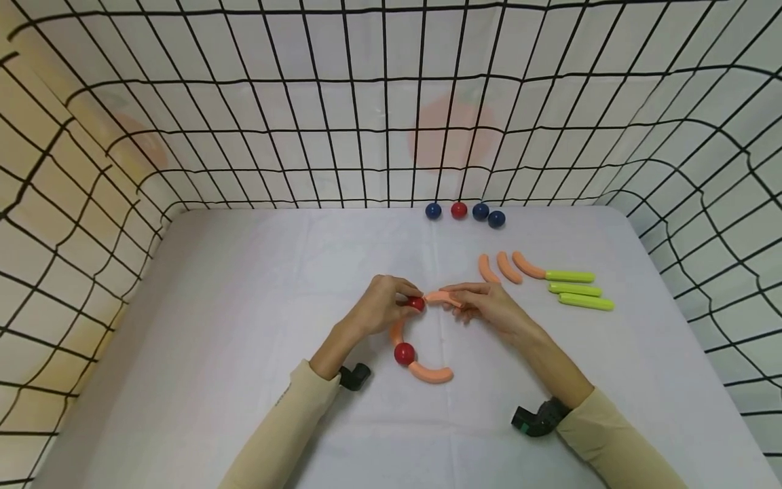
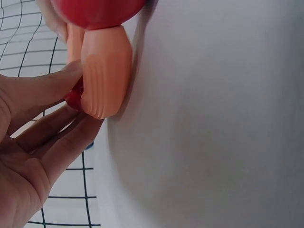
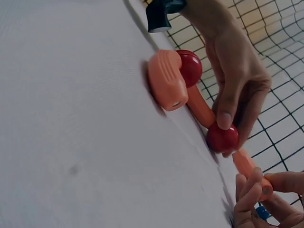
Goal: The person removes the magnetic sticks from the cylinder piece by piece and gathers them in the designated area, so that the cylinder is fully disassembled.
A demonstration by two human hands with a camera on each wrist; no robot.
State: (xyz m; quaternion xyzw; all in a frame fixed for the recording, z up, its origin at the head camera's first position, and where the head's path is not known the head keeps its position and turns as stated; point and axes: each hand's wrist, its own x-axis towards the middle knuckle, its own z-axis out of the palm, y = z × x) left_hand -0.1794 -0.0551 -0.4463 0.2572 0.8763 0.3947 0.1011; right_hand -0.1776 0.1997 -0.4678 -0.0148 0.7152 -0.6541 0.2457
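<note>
My left hand [image 1: 380, 305] pinches a red ball [image 1: 416, 303] between thumb and fingers. From that ball a curved orange stick [image 1: 397, 332] runs down to a second red ball [image 1: 404, 353], where another curved orange stick [image 1: 432, 374] continues to the right, forming an open arc on the table. Between its thumb and fingers my right hand [image 1: 491, 309] grips a curved orange stick [image 1: 438, 297], its tip right at the pinched ball. In the right wrist view, the held stick [image 3: 243, 162] points at the pinched ball [image 3: 223, 138], with a narrow gap showing.
Beyond the right hand lie three curved orange sticks [image 1: 508, 267] and three yellow-green straight sticks [image 1: 575, 289]. Blue balls [image 1: 433, 211] and another red ball [image 1: 459, 210] sit along the back edge. Black wire mesh [image 1: 342, 129] surrounds the white table [image 1: 244, 305] at the back and sides.
</note>
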